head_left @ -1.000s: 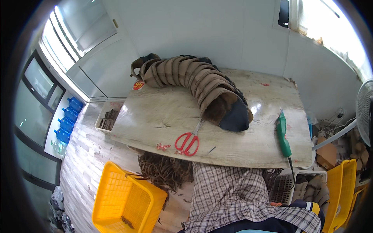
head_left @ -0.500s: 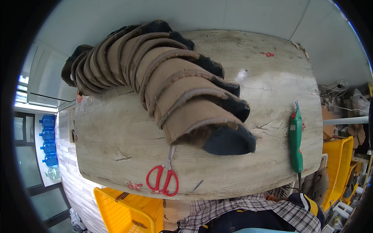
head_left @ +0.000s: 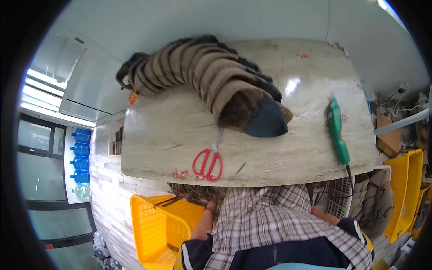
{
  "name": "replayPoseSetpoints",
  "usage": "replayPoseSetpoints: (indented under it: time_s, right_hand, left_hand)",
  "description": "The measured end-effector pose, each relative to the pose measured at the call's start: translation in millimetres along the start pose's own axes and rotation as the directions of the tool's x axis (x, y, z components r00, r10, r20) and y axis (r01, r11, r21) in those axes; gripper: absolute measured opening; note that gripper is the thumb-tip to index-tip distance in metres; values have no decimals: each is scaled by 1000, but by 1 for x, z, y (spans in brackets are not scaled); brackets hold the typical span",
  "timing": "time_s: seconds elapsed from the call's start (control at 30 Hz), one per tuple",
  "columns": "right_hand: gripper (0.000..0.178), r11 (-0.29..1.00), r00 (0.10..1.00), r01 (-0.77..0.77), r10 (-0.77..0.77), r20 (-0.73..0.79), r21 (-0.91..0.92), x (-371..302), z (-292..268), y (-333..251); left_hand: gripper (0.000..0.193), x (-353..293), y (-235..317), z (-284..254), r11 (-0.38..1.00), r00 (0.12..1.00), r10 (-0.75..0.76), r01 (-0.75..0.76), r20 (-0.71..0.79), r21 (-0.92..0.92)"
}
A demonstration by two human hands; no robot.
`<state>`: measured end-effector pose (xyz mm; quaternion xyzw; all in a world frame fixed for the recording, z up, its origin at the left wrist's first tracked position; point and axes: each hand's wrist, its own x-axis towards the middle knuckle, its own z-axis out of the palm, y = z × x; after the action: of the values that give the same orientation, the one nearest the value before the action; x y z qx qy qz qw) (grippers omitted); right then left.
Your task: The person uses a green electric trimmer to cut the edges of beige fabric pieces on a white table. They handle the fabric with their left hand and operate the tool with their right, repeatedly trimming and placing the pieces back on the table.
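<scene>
From the head view, we look down on a pale wood-grain worktop [head_left: 157, 150], scuffed and flecked with red marks, against white panelled walls [head_left: 292, 20]. To the left we see pale plank flooring [head_left: 108, 198], dark-framed glass panels [head_left: 45, 180] and blue water jugs [head_left: 81, 162] in a row. Red-handled scissors [head_left: 208, 164] lie near the front edge, and a green corded tool [head_left: 337, 130] lies to the right.

Under that front edge we find the brown strips [head_left: 191, 191], thin, ragged and tangled. Our left hand [head_left: 210, 206] is just beside them; our right hand [head_left: 315, 211] is low beside the checked apron [head_left: 270, 216]. Both are partly hidden, so we cannot tell whether either is spread or pinching anything. On the worktop, brown curved pieces [head_left: 193, 69] nest in a long arc, the nearest showing a dark fuzzy inside and a navy panel.

At left, a yellow basket [head_left: 182, 213] holds a little brown debris, and a white bin [head_left: 111, 146] holds stacked brown pieces. At right, grey-brown folded pieces [head_left: 375, 193] fill a white-rimmed container beside a white slatted crate [head_left: 337, 198] and another yellow basket [head_left: 407, 193].
</scene>
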<state>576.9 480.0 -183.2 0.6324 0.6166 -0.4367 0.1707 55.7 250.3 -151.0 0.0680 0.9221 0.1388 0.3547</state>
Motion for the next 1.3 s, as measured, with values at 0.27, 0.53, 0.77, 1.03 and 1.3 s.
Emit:
replayPoseSetpoints:
  time_s: [0.27, 0.53, 0.77, 1.03, 1.3]
  right_hand:
    - [27, 874, 770, 424, -485, -414, -237, -41, -50, -128]
    - [22, 500, 471, 861, -713, -519, 94, -182, -82, -307]
    - [42, 625, 461, 658, -775, -431, -420, -130, -59, -430]
    - [42, 557, 461, 606, -828, -319, -569, -110, -82, -401]
    - [44, 594, 587, 513, -770, -251, -620, -129, -124, -387]
  left_hand:
    - [13, -148, 129, -136, 422, 163, 796, -840, -583, 341]
    - [42, -126, 193, -128, 170, 21, 962, -826, -272, 538]
    - [25, -144, 212, -76, -23, -123, 959, -931, -256, 363]
    - [31, -150, 220, -26, -316, -321, 942, -947, -101, 62]
    - [28, -179, 244, -30, -490, -500, 865, -859, -41, 147]
